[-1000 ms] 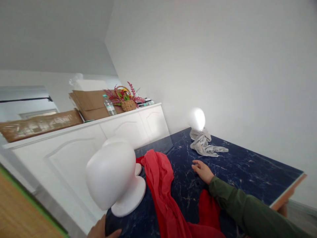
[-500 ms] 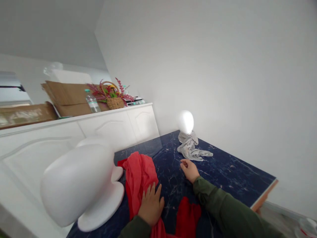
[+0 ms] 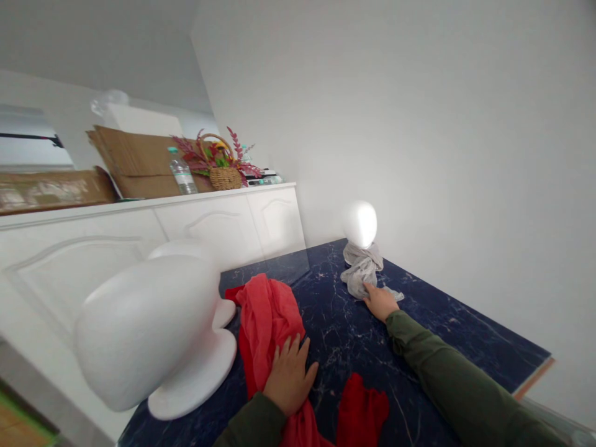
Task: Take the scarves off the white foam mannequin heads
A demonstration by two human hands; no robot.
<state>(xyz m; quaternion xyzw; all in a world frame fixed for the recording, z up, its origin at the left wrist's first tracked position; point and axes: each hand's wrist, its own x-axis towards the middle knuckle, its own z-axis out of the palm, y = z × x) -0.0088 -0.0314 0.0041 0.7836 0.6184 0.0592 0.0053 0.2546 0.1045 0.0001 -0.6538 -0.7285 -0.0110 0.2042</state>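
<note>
My left hand (image 3: 289,375) lies palm down with its fingers spread on a coral-red scarf (image 3: 271,310), which runs from the table's far left edge toward me. At the right, my right hand (image 3: 380,302) has its fingers closed on the lower part of a thin grey scarf (image 3: 359,275). That scarf is wrapped round the base of a white foam mannequin head (image 3: 361,223) at the far corner. A second, larger-looking white mannequin head (image 3: 149,323) stands close by on my left. A darker red end of cloth (image 3: 362,410) lies between my forearms.
The dark blue marbled table (image 3: 330,323) meets a plain wall at its far side. Behind it on the left runs a white cabinet (image 3: 218,226). On that stand cardboard boxes (image 3: 139,158), a plastic bottle (image 3: 182,172) and a wicker basket (image 3: 226,178) of artificial flowers.
My right hand has reached forward from bare tabletop onto the grey scarf and taken hold of it. My left hand stays on the red scarf. The view has shifted slightly.
</note>
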